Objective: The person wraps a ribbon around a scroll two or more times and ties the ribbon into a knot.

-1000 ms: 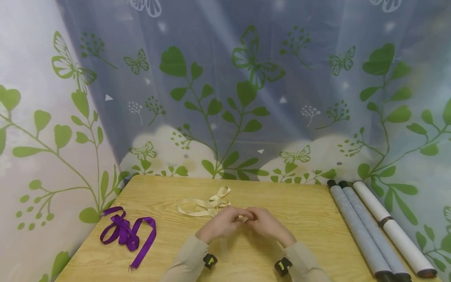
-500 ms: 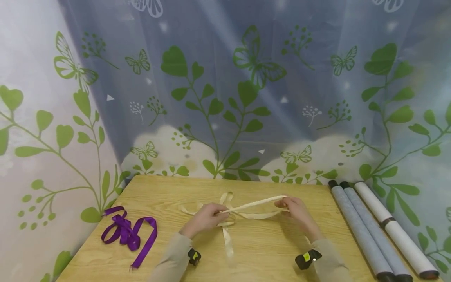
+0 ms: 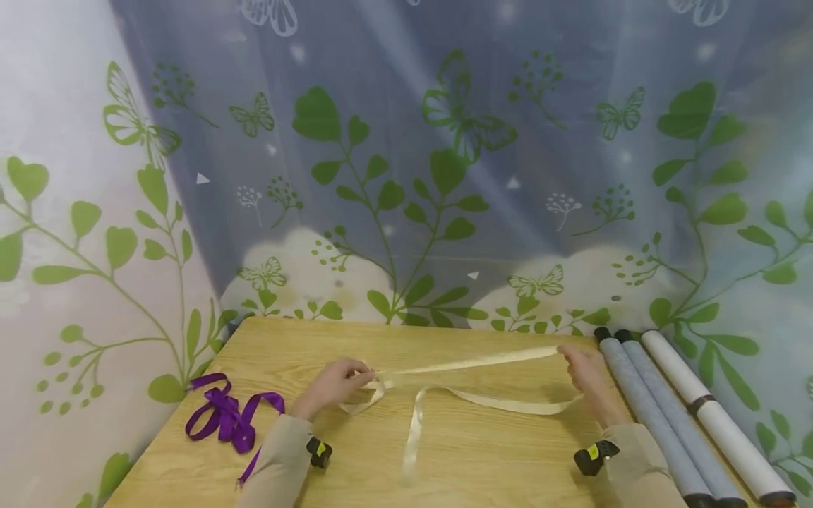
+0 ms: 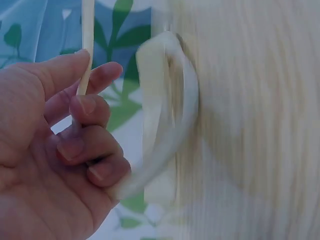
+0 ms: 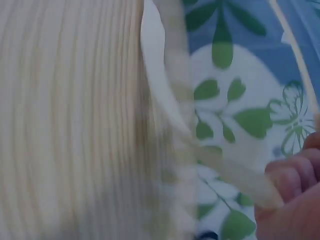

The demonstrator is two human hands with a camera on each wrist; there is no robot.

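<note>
A cream ribbon (image 3: 483, 361) stretches nearly straight between the two hands. My left hand (image 3: 333, 386) pinches it; in the left wrist view the ribbon runs under the thumb (image 4: 67, 70) and behind the curled fingers, and a loose loop (image 4: 187, 105) hangs beside them. My right hand (image 3: 591, 381), at the right part of the table, grips the ribbon's other part. From that hand a slack length (image 3: 508, 403) sags back toward the middle and bends down toward the front. The right wrist view shows only the right hand's curled fingers (image 5: 295, 172) at its edge, with ribbon leaving on both sides.
A purple ribbon (image 3: 231, 427) lies crumpled on the wooden table (image 3: 470, 458) at the left, partly behind the left sleeve (image 3: 276, 458). Two grey rolls (image 3: 648, 409) and a white roll (image 3: 730, 437) lie along the right edge. A leaf-patterned curtain (image 3: 406, 176) stands behind.
The hands were together at the middle; they have moved apart, left hand leftward and right hand rightward, drawing the cream ribbon out between them. Its bundle of loops has come loose.
</note>
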